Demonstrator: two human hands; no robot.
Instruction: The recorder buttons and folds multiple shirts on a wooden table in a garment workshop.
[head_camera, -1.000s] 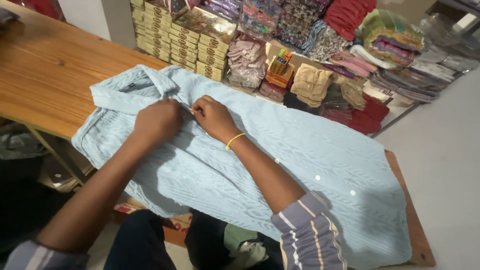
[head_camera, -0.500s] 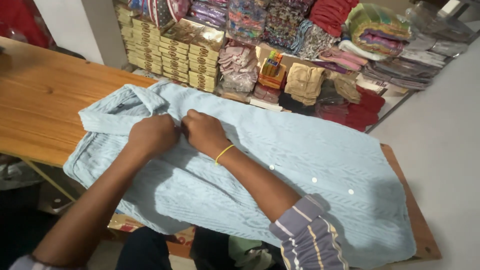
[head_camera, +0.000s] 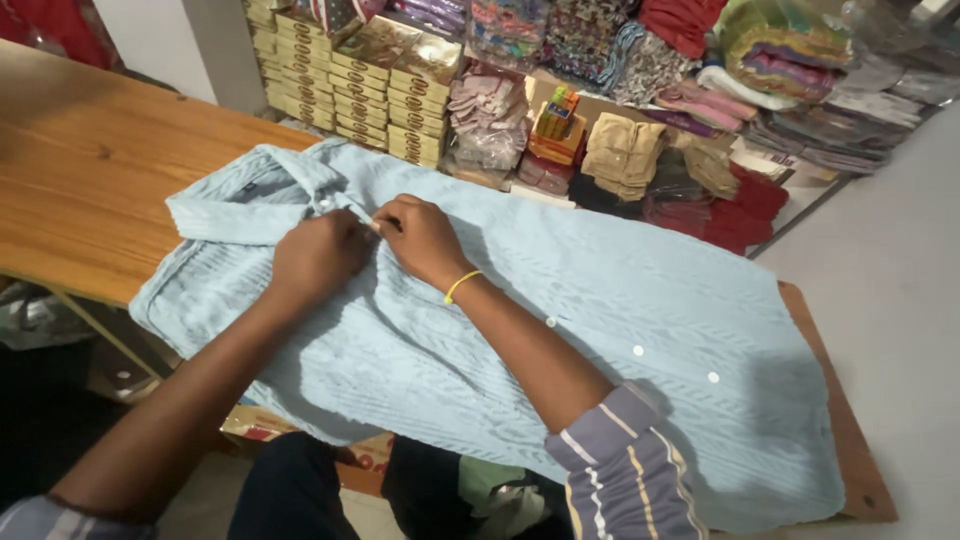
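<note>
- Both hands meet near the collar of a pale blue knitted shirt (head_camera: 560, 300), on its front placket.
- Left hand (head_camera: 318, 255) is curled narrow, its fingertips pinching the fabric edge just below the collar (head_camera: 250, 195).
- Right hand (head_camera: 425, 240), touching the left one, is likewise closed on the placket; a yellow band (head_camera: 462, 286) circles its wrist, and a striped sleeve (head_camera: 625, 470) is pushed up on that forearm.
- Whether a button sits between the fingertips cannot be told.
- The shirt lies flat, front up, across a wooden tabletop (head_camera: 90, 170), collar towards the left and hem towards the right, where it reaches the tabletop's end.
- Three white buttons (head_camera: 637, 350) show in a row along the lower front, well apart from the hands.
- Beyond the tabletop stand stacked flat boxes (head_camera: 340, 70) and piles of folded cloth (head_camera: 620, 155) in many colours.
</note>
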